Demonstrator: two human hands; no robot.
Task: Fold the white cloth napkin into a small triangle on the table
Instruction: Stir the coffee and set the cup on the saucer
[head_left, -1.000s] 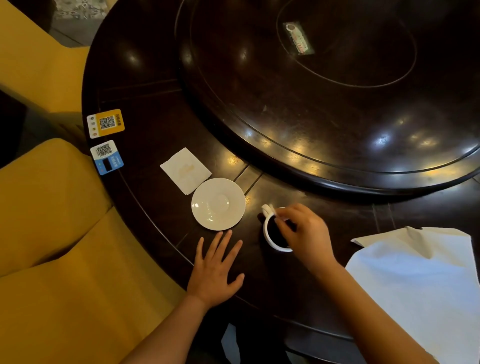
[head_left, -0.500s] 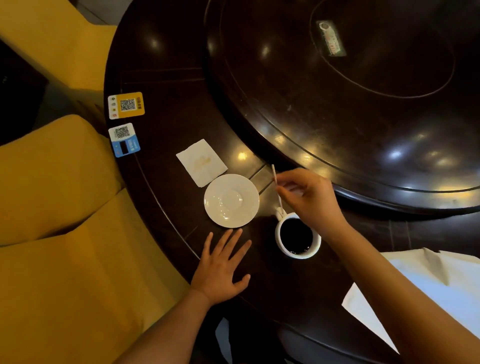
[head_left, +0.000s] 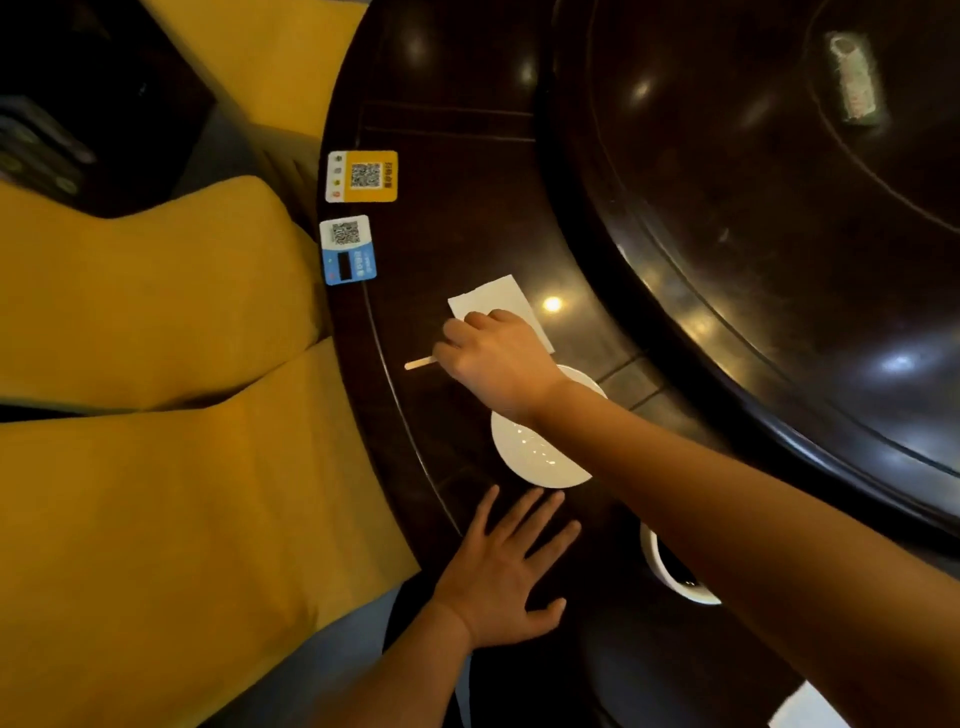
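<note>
My right hand (head_left: 496, 358) reaches across the white saucer (head_left: 535, 457) and is shut on a thin wooden stir stick (head_left: 418, 364) whose tip pokes out to the left. That hand partly covers a small white folded paper (head_left: 493, 299) lying on the dark table. My left hand (head_left: 506, 566) rests flat with fingers spread near the table's front edge. Only a sliver of the large white cloth napkin (head_left: 810, 706) shows at the bottom right corner.
A white cup of dark liquid (head_left: 670, 577) stands half hidden under my right forearm. Two QR-code cards, one yellow (head_left: 363, 175) and one blue (head_left: 347, 250), lie at the table's left rim. A big dark turntable (head_left: 753, 208) fills the upper right. Yellow chairs (head_left: 156, 415) stand left.
My right hand lifted the stir stick out of the cup and carried it left over the saucer to the small folded paper. The view swung left, so the napkin nearly left the frame.
</note>
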